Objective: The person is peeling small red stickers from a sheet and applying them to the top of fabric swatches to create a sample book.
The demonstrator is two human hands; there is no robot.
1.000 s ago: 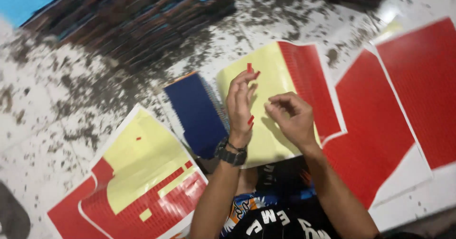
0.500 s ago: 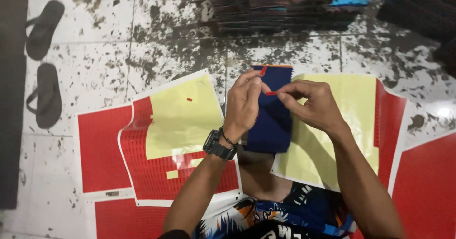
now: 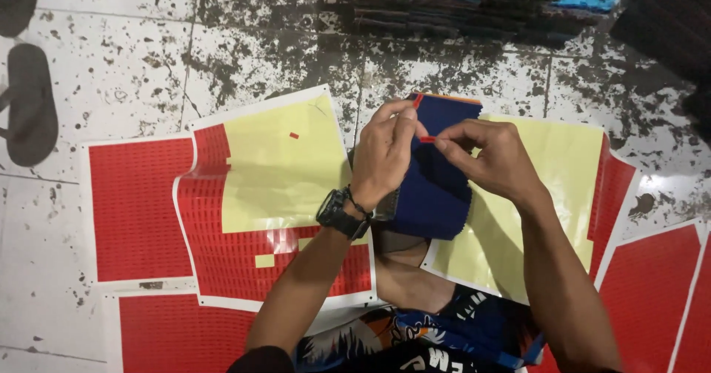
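Left hand [image 3: 385,154] fingers pinch blue cloth [image 3: 437,188]; right hand [image 3: 485,158] fingers grip small red sticker [image 3: 427,139]. Press sticker flat at cloth top edge.

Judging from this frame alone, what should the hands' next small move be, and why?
Probably press the small red strip down onto the blue fabric: the right hand pinches it just above the cloth, and the left hand steadies the fabric's top edge.
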